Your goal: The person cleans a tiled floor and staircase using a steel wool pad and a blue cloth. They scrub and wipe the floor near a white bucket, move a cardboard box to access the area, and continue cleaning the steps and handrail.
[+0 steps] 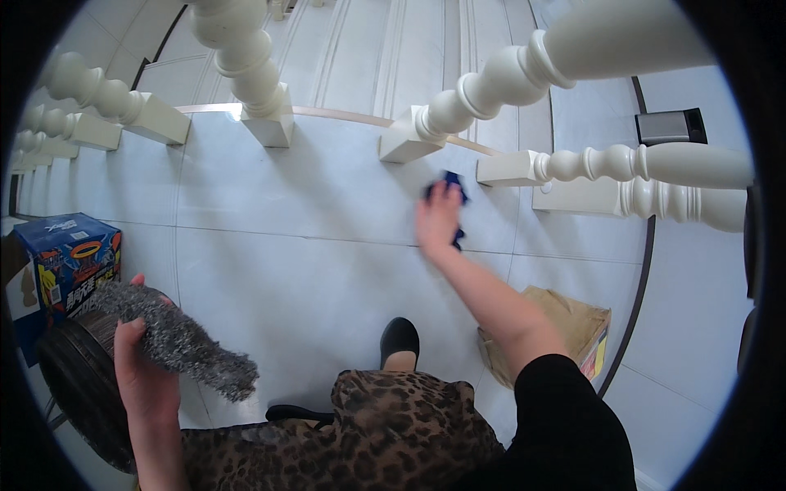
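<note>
My left hand (144,374) grips a long, shaggy grey cleaning pad (190,350), raised at the lower left with the thumb across it. My right hand (439,215) is stretched forward and slightly blurred, its palm down over a crumpled dark blue cloth (454,179) on the white tile floor (295,282). Parts of the cloth show beyond the fingers and beside the wrist; the rest is hidden under the hand. Just ahead and to the right of that hand stand the square bases of two cream turned balusters, one farther (411,135) and one nearer (506,170).
More cream balusters (268,119) line the floor's far edge, with stairs (356,55) beyond. A blue printed box (73,245) and a dark round stool seat (83,380) stand at left. A worn cardboard box (565,319) sits at right, near my forearm. My black shoe (399,340) is in front.
</note>
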Tool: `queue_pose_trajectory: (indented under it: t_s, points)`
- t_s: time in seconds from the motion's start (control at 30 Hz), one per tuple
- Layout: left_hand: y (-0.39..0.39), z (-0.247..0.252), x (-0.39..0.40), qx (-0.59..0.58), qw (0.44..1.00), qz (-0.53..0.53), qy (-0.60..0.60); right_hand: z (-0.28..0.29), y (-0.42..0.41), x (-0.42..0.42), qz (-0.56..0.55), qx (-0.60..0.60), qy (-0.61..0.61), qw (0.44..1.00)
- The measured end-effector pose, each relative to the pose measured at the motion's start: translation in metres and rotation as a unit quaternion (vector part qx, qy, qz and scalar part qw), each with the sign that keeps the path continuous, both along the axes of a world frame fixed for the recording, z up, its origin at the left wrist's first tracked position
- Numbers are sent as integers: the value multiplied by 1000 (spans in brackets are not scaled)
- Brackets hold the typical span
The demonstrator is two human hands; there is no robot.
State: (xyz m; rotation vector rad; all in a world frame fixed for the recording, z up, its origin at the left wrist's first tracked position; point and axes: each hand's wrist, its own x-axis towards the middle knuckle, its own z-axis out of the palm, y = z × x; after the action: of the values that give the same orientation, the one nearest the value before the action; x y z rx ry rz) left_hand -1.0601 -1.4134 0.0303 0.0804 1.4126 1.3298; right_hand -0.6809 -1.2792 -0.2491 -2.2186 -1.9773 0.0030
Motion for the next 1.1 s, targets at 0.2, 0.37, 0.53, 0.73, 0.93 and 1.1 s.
queue_pose_trajectory:
  t_s: [0.2,0.37,0.53,0.73,0.93,1.1]
  points:
    - [12,10,10,19,1000,-4,-14,15,-18,-149,366,19,174,914]
    - [-1,14,10,-6,999,5,50,11,81,-192,189,136,297,926]
    - [-18,10,-4,-11,999,17,44,14,119,-189,287,-13,129,949]
    - [-11,2,-4,-8,1000,16,14,31,2,-175,396,-84,114,907]
    - [6,2,12,-5,1000,-21,3,54,-49,-52,624,-200,66,752]
    - [8,0,15,2,1000,-30,7,49,41,32,412,-143,-72,897]
